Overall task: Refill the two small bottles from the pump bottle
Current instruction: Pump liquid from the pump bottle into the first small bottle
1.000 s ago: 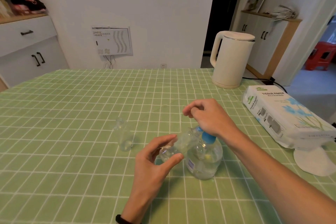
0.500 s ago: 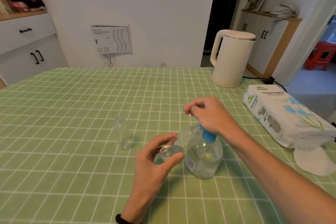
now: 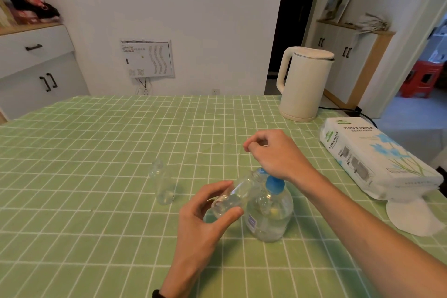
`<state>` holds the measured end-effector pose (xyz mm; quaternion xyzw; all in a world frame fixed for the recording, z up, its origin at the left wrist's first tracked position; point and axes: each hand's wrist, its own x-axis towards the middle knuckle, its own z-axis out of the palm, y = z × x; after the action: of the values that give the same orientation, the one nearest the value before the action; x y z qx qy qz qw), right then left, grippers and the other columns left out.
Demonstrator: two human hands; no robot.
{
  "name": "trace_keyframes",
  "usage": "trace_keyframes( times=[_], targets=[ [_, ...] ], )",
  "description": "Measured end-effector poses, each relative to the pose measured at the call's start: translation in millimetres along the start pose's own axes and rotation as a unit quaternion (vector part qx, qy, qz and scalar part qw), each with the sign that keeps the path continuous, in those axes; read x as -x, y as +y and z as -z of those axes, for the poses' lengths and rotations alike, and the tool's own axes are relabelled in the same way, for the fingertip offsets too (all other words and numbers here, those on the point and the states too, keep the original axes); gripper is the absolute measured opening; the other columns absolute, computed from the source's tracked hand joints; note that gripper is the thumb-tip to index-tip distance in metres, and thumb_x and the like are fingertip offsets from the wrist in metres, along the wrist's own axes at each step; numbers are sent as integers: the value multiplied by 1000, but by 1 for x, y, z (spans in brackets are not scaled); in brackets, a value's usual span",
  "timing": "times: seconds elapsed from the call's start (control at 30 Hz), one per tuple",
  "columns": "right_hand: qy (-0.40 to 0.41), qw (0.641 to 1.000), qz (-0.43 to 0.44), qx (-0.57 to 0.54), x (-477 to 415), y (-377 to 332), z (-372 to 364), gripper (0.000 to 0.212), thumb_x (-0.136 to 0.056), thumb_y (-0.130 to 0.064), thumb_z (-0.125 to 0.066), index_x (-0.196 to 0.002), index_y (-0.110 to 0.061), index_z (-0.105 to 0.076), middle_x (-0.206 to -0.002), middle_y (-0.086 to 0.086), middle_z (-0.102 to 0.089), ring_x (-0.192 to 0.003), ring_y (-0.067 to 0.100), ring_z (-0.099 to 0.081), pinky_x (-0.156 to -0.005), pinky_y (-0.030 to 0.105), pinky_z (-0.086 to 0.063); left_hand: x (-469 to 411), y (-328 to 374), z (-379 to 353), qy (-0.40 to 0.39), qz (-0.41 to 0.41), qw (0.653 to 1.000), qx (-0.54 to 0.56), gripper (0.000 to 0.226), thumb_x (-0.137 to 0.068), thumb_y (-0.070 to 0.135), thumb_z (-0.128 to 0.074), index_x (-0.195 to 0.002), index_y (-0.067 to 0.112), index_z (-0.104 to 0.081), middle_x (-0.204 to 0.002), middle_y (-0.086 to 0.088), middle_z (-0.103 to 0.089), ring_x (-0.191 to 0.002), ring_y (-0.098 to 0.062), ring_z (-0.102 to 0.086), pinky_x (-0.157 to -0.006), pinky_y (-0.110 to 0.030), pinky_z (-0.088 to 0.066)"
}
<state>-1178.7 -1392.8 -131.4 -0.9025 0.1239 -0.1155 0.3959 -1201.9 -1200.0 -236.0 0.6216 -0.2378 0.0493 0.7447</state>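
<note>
left hand (image 3: pixel 200 222): I'm pinching a clear small bottle (image 3: pixel 238 195), tipped, neck at the blue pump (image 3: pixel 274 182)
right hand (image 3: pixel 275 155): my fingers curled, empty, heel on pump
pump bottle (image 3: pixel 271 213): clear, upright on green cloth (image 3: pixel 96 152), label unreadable
other bottle (image 3: pixel 162 182): clear, standing apart, left
pack (image 3: pixel 370 159): says "TISSUE PAPER"

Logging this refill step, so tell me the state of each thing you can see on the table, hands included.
held small bottle: tilted, mouth at the pump spout.
left hand: grips held small bottle near its base.
pump bottle: upright, partly full, clear liquid.
right hand: fingers curled, heel on pump head.
standing small bottle: upright, apart from both hands.
kettle: upright, lid shut.
tissue pack: lying flat.
</note>
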Motion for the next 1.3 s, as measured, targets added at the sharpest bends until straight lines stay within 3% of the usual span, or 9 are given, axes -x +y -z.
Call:
trace_keyframes(
  times=[0.37,0.5,0.67,0.83,1.03,1.1,1.23,1.3],
  targets=[
    [-18,1000,-18,1,3,8,-6,29,-102,-17,-53,-97,-24,-81,-87,-24,-73,-94,17,-77,-71,16,-52,1,-2,2,1,-2,1000,-16,47,-70,30,-91,-113,43,-79,-117,6,-81,-116,-20,-74,-98,-22,-57],
    [-16,1000,-19,1,5,4,-3,27,-102,-19,-55,-94,-26,-79,-89,-15,-78,-94,27,-76,-70,26,-55,1,0,1,-2,-1,1000,-10,47,-69,30,-91,-113,42,-79,-117,6,-81,-116,-19,-74,-98,-21,-57],
    [-7,1000,3,24,3,-6,0,22,-102,-26,-57,-96,-26,-78,-96,-9,-80,-95,14,-75,-84,34,-58,0,2,-1,-2,-1,1000,1,47,-67,31,-91,-112,41,-80,-115,5,-81,-114,-18,-75,-95,-19,-57],
    [-16,1000,-14,2,5,-3,1,24,-102,-21,-58,-94,-23,-80,-95,-7,-81,-100,28,-76,-91,43,-60,0,0,0,-5,-3,1000,1,48,-69,30,-91,-114,40,-79,-117,6,-81,-115,-17,-75,-97,-19,-56],
    [-19,999,-37,7,6,3,-6,27,-100,-17,-56,-91,-22,-81,-90,-19,-76,-93,18,-76,-81,31,-58,0,-2,3,-8,-6,1000,-19,47,-72,30,-91,-116,42,-79,-117,6,-81,-116,-18,-75,-99,-21,-56],
    [-13,999,-38,7,7,2,-6,27,-100,-18,-56,-91,-22,-81,-88,-20,-75,-86,16,-76,-78,33,-58,1,-2,3,-8,-5,1000,-19,48,-71,30,-91,-115,42,-79,-117,6,-81,-116,-17,-75,-99,-20,-56],
    [-10,999,-34,21,8,0,-3,26,-101,-22,-56,-92,-20,-80,-83,-6,-79,-55,9,-63,-63,32,-52,1,-2,2,-11,-7,999,-32,51,-71,18,-93,-114,42,-79,-116,8,-81,-115,-15,-75,-96,-16,-55],
    [-16,999,-33,19,7,-3,-1,26,-101,-23,-56,-96,-14,-80,-93,2,-82,-68,12,-71,-72,37,-58,1,-1,1,-12,-7,1000,-25,51,-70,20,-93,-114,41,-79,-116,8,-81,-114,-14,-76,-95,-16,-56]
  ],
)
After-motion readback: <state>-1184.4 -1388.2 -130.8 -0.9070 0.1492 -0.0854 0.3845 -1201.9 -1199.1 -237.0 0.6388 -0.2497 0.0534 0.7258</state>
